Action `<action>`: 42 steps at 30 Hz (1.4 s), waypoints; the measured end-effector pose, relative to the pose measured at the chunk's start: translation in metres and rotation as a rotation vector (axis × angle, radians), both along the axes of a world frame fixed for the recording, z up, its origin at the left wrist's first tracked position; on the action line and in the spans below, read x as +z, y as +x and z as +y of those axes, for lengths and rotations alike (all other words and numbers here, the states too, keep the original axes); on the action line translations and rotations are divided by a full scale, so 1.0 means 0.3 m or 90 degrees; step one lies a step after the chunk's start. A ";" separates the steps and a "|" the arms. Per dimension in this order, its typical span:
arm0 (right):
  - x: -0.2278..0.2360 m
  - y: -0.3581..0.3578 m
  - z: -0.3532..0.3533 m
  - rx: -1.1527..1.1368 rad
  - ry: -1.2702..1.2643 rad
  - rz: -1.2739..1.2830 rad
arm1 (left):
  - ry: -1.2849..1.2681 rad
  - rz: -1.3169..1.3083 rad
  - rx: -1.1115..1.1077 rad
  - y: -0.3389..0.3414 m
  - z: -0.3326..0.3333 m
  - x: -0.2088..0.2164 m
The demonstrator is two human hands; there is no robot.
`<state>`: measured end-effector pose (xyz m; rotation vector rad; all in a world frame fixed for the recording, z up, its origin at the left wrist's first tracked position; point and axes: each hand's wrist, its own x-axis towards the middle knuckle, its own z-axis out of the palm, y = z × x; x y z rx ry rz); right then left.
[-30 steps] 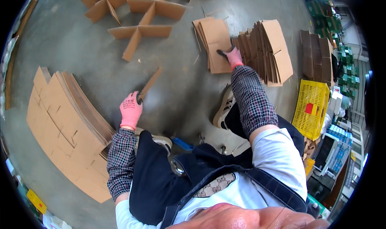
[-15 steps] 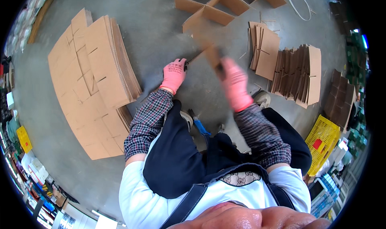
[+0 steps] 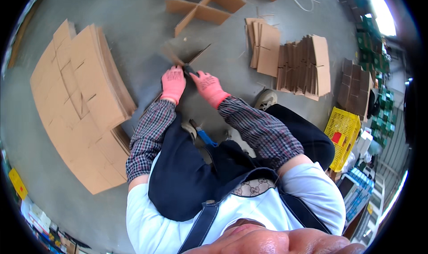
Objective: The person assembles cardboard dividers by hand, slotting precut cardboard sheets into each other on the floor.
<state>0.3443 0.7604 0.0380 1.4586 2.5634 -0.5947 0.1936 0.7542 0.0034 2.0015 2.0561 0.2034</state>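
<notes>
In front of me, my left hand (image 3: 173,82), in a pink glove with a dark palm, is closed at the lower end of a cardboard divider strip (image 3: 199,54) seen nearly edge-on. My right hand (image 3: 208,88), gloved alike, is beside it, its fingers closed at the same spot. A second brown strip, blurred by motion, crosses the first just above the fingers. Which strip each hand grips is partly hidden by the gloves. Beyond them, on the floor, stands an assembled cardboard divider grid (image 3: 207,14) of crossed strips.
A large stack of slotted cardboard sheets (image 3: 58,120) lies left. To the right stand a few leaning cardboard pieces (image 3: 269,49), a row of upright strips (image 3: 322,66) and a yellow crate (image 3: 341,138). A blue-handled tool (image 3: 206,137) lies by my feet.
My right hand has come left and down with its cardboard strip, meeting my left hand, and the strips now cross. The whole view has shifted, so the surroundings sit further left.
</notes>
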 end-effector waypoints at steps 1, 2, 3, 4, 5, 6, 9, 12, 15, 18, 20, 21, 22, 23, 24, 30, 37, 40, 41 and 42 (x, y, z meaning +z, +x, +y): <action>0.020 -0.036 0.026 0.003 -0.032 -0.038 | -0.014 0.007 0.012 0.006 0.001 -0.008; 0.043 -0.052 0.047 -0.002 -0.068 -0.073 | -0.031 0.015 0.016 0.014 0.001 -0.011; 0.032 -0.029 0.053 -0.019 -0.093 -0.044 | -0.047 -0.022 0.012 0.014 0.003 0.013; 0.030 0.016 0.036 -0.064 -0.068 0.078 | -0.065 -0.058 0.008 0.007 0.001 0.041; 0.040 0.057 0.035 -0.093 -0.030 0.209 | -0.056 -0.017 0.024 -0.026 -0.026 0.091; 0.044 0.131 0.062 -0.113 0.011 0.334 | -0.044 0.016 0.045 -0.045 -0.056 0.140; 0.083 0.519 0.255 -0.324 0.172 -0.002 | -0.161 0.039 0.084 -0.139 -0.171 0.208; -0.102 0.867 0.443 -0.697 0.172 -0.187 | -0.130 -0.018 0.034 -0.139 -0.224 0.067; -0.236 1.089 0.468 -0.757 0.017 -0.020 | -0.110 -0.028 -0.005 -0.017 -0.105 0.113; -0.193 0.972 0.501 -0.785 -0.048 -0.128 | -0.098 0.065 -0.017 -0.054 -0.101 0.149; -0.166 1.050 0.482 -0.746 0.067 -0.028 | -0.107 0.052 0.002 -0.066 -0.124 0.132; -0.160 1.097 0.466 -0.723 0.122 0.021 | -0.141 0.017 0.022 -0.081 -0.148 0.114; -0.154 1.140 0.466 -0.697 0.077 0.111 | -0.176 -0.019 0.043 -0.089 -0.169 0.095; -0.148 1.184 0.479 -0.666 0.033 0.198 | -0.133 -0.036 0.047 -0.083 -0.180 0.078; -0.146 1.150 0.496 -0.623 -0.022 0.293 | -0.100 -0.032 0.039 -0.083 -0.181 0.079; 0.269 0.578 0.340 -0.424 0.248 0.533 | -0.026 -0.017 0.023 -0.035 -0.111 0.071; 0.272 -0.131 -0.159 0.146 0.028 0.070 | -0.005 -0.240 0.121 -0.053 -0.213 -0.260; 0.221 -0.080 -0.118 -0.082 0.002 0.073 | -0.083 -0.078 0.065 0.005 -0.138 0.001; 0.167 -0.053 -0.084 -0.065 0.021 0.067 | -0.010 -0.076 0.073 0.009 -0.139 0.024; 0.131 -0.054 -0.084 -0.039 0.041 0.052 | -0.030 -0.091 0.081 0.008 -0.135 0.029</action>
